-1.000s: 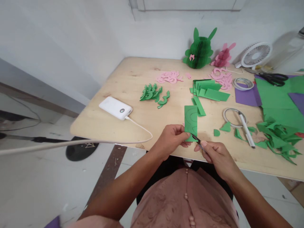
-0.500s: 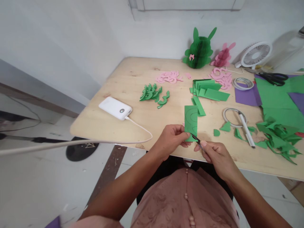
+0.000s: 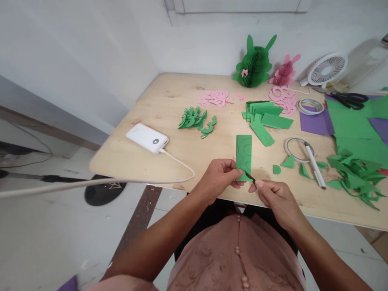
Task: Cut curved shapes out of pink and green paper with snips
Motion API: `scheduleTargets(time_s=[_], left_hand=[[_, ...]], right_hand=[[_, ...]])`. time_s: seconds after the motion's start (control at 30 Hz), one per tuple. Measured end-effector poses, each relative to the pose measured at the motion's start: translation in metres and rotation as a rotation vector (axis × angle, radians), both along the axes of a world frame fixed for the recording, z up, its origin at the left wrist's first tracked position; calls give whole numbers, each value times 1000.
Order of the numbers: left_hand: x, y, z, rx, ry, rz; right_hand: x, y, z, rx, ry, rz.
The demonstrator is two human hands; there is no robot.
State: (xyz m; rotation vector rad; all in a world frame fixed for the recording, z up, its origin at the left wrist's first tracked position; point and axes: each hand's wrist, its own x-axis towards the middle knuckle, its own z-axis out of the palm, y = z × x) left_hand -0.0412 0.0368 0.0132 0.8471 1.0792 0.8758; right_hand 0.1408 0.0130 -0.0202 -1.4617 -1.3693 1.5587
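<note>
My left hand (image 3: 223,176) pinches the lower left edge of a green paper strip (image 3: 244,151), which stands upright near the table's front edge. Curved lines are drawn on the strip. In my right hand (image 3: 274,196) is a small pair of scissors (image 3: 250,177); their dark blades lie at the lower right of the strip. Fingers cover the scissors' handles. Beyond the strip, a loose green paper piece (image 3: 262,134) lies slanted beside a stack of green strips (image 3: 268,114). A small green scrap (image 3: 276,169) rests to the right of the blades.
Curved green cutouts (image 3: 192,118) and pink cutouts (image 3: 216,98) lie farther back. A white power bank (image 3: 147,138) with a cable sits left. At right are a white pen (image 3: 315,165), green scraps (image 3: 359,176), tape (image 3: 311,107), black scissors (image 3: 350,100) and a fan (image 3: 326,72).
The scissors' blades look closer together than before. The held strip has turned slightly. Behind it, the loose green piece has swung to the right and lies at a different slant.
</note>
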Motion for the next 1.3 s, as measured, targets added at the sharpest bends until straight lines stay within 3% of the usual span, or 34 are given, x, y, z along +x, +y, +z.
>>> scheduleTargets(time_s=[0.8, 1.3], left_hand=[[-3, -1, -1, -8, -24, 63], [-2, -2, 0, 16, -16, 44]], right_hand=[[0, 1, 0, -31, 39, 6], [-7, 2, 12, -51, 31, -11]])
